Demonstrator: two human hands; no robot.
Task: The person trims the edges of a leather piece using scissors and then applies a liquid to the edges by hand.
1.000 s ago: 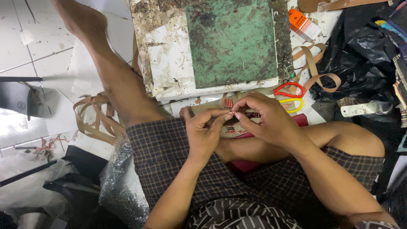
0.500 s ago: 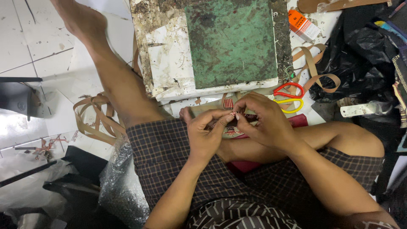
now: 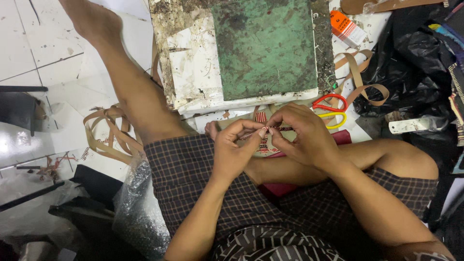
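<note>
I sit on a white tiled floor with my legs out, in checked shorts. My left hand [image 3: 235,152] and my right hand [image 3: 302,135] meet in front of my lap, both pinching a small patterned red and tan woven piece [image 3: 263,141]. The fingertips of both hands close on its upper edge, and my fingers hide most of it. A dark red flat thing [image 3: 342,137] lies under my right wrist on my leg.
A worn green cutting mat [image 3: 265,46] lies on a dirty white board [image 3: 191,67] just beyond my hands. Red and yellow scissor handles [image 3: 333,110], tan strips [image 3: 358,77] and an orange and white tube [image 3: 347,28] lie right. Black plastic bags [image 3: 420,53] fill the far right, bubble wrap [image 3: 137,208] the left.
My hands have stayed together on the woven piece, with only small finger movements along its upper edge. My legs have not moved.
</note>
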